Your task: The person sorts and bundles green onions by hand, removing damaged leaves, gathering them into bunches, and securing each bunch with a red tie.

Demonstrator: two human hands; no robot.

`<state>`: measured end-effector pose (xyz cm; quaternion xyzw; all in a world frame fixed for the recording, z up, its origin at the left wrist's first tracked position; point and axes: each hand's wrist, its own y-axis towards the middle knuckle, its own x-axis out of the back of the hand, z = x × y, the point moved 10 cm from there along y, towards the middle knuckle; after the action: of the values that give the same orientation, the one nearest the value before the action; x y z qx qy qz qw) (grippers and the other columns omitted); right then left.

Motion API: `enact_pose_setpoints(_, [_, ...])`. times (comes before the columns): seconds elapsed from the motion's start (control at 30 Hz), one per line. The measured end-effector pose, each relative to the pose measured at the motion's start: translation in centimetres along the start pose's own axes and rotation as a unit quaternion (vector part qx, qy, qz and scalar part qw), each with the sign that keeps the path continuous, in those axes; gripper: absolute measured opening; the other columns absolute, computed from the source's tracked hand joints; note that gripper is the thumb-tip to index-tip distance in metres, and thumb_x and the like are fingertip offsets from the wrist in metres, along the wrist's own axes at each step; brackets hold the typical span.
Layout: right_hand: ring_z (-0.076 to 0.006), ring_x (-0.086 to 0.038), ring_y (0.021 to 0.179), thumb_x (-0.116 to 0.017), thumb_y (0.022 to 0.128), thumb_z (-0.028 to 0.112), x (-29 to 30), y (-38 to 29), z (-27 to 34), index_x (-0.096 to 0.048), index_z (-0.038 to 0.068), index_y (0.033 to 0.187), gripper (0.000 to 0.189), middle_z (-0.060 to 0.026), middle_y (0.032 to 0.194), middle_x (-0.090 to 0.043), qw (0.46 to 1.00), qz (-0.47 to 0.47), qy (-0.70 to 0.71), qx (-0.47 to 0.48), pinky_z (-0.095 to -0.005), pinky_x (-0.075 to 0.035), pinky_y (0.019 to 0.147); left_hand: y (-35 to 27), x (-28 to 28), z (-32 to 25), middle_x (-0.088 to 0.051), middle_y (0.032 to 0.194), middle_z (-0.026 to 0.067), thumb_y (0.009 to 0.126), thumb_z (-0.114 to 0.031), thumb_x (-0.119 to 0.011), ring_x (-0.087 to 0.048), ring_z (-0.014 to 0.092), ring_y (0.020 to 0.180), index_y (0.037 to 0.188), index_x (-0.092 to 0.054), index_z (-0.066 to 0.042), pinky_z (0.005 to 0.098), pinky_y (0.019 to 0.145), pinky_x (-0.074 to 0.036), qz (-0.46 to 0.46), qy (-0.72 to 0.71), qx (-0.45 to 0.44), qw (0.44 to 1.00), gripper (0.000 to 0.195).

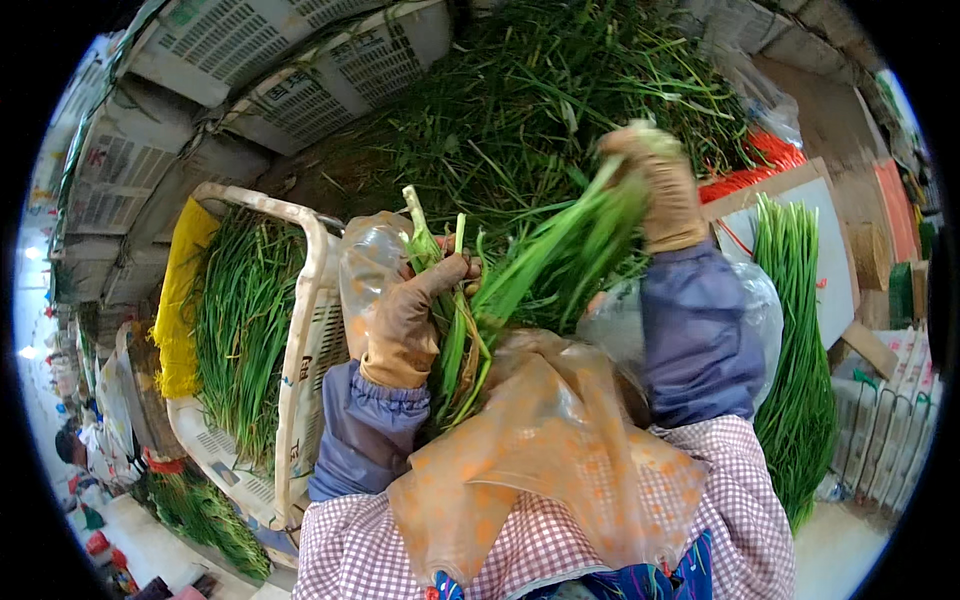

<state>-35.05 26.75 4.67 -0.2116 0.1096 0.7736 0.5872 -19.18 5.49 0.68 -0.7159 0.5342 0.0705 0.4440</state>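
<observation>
My left hand (442,289), in a brown glove, grips several leafy green stalks (452,352) with pale cut ends pointing up. To the right and higher, my right hand (649,165), gloved and blurred, is closed around the pale ends of a bunch of long green leaves (577,240) that hangs down and left towards my lap. Beyond both hands spreads a heap of loose green leaves (525,112). On a pale board (832,262) to the right lies a neat bundle of long green leaves (787,337), its ends upward.
At left stands a white plastic crate (300,300) of green leaves, a yellow cloth (180,292) over its rim. Stacked pale crates (225,45) line the upper left. Red strings (772,161) lie beside the board. A plastic apron (540,442) covers my lap. Another tied bundle (202,510) lies lower left.
</observation>
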Motion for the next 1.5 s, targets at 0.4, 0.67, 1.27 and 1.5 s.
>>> enact_pose_setpoints(0.4, [-0.0076,-0.053,0.052,-0.071,0.078,0.010,-10.0,-3.4,-4.4,-0.062,0.005,0.084,0.013,-0.0006,0.069,-0.061,0.980,0.106,-0.049,-0.161,-0.0218,-0.042,0.044,0.9,-1.9,-1.3,-0.063,0.084,0.0062,0.077,-0.010,-0.073,-0.062,0.014,0.075,0.104,-0.056,-0.005,0.0251,0.062,-0.052,0.044,0.027,-0.045,0.998,0.033])
enact_pose_setpoints(0.67, [-0.0104,-0.055,0.050,-0.068,0.080,0.012,-3.0,0.1,1.7,-0.066,0.004,0.083,0.009,-0.0019,0.061,-0.059,0.997,-0.012,-0.070,0.017,-0.0235,-0.042,0.043,0.5,-1.6,-1.0,-0.057,0.079,0.0016,0.079,-0.010,-0.068,-0.056,0.012,0.065,0.096,-0.055,-0.006,0.0243,0.057,-0.046,0.030,0.183,-0.053,0.981,0.023])
enact_pose_setpoints(1.27, [-0.0115,-0.060,0.064,-0.069,0.079,0.017,8.6,1.6,11.0,-0.064,0.007,0.080,0.012,-0.0052,0.074,-0.064,0.950,-0.140,-0.217,0.176,-0.0253,-0.047,0.053,0.2,-2.5,-3.7,-0.058,0.110,0.0105,0.082,-0.005,-0.059,-0.058,0.018,0.088,0.116,-0.050,-0.004,0.0256,0.061,-0.052,0.037,0.014,-0.058,0.998,0.035])
enact_pose_setpoints(1.5, [-0.0135,-0.056,0.049,-0.066,0.078,0.012,-2.2,-1.3,3.2,-0.057,0.006,0.085,0.013,-0.0025,0.061,-0.056,0.989,0.097,-0.099,-0.044,-0.0271,-0.047,0.045,1.4,-4.5,0.3,-0.061,0.101,0.0120,0.082,-0.006,-0.057,-0.061,0.019,0.080,0.113,-0.050,-0.003,0.0280,0.063,-0.054,0.165,-0.090,0.032,0.982,0.032])
